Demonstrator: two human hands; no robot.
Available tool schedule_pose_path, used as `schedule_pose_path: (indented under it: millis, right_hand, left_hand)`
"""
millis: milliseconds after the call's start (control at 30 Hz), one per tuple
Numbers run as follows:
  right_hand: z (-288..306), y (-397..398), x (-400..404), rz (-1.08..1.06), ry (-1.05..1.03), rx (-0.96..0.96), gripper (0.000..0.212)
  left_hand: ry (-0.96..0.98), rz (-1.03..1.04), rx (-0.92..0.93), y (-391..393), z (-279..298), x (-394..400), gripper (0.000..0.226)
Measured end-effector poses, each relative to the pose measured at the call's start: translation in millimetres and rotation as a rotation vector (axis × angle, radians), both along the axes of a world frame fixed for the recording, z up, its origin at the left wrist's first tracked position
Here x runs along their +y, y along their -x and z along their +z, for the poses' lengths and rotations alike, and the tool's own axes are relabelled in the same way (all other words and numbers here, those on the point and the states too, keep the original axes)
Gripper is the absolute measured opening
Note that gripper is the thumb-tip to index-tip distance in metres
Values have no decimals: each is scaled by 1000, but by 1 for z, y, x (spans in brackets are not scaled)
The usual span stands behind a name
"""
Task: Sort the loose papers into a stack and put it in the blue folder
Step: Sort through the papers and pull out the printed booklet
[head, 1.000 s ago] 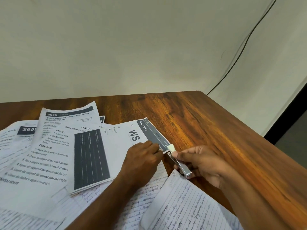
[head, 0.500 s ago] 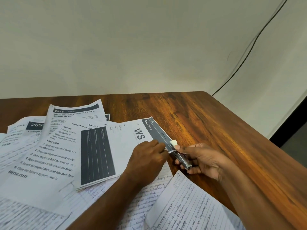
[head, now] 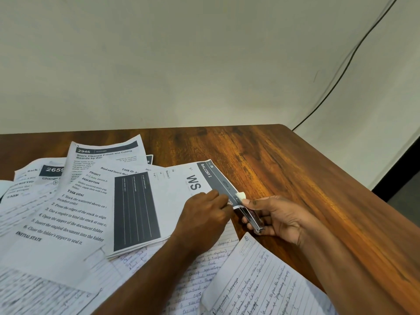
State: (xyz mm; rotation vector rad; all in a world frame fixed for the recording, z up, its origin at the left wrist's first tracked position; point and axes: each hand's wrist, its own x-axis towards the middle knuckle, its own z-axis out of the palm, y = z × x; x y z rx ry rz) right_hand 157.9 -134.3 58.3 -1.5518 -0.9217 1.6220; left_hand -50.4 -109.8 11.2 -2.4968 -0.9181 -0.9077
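Observation:
A thin stack of printed sheets (head: 159, 201) headed "BALCONY 2" lies on top of the scattered papers. My left hand (head: 202, 217) pinches that stack at its right corner. My right hand (head: 279, 219) grips a small metal stapler (head: 250, 217) whose white-tipped jaw sits over the same corner. Several other printed pages (head: 75, 214) and handwritten lined sheets (head: 261, 287) lie loose around and under the stack. No blue folder shows in the head view.
The wooden table (head: 306, 178) has bare surface to the right of the papers; its right edge runs diagonally toward the lower right. A pale wall stands behind it, and a black cable (head: 341, 71) hangs down the wall.
Both hands have stayed at the stack's right corner with the stapler on it. The camera has shifted slightly, nothing else has visibly moved.

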Motion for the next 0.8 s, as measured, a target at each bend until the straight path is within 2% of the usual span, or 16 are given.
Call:
schedule_pose_path:
  millis: [433,633,800]
  right_hand:
    - [-1,3,-1,-41,-3,80,50]
    - [2,9,-3,9,-14,105,46]
    - [4,11,-3,29,-14,101,52]
  left_hand:
    - [2,-2,-9,0,-2,0,14]
    - [-39,-6,-16,0,2,1,13]
    - [-41,-24,-18,1,3,0,12]
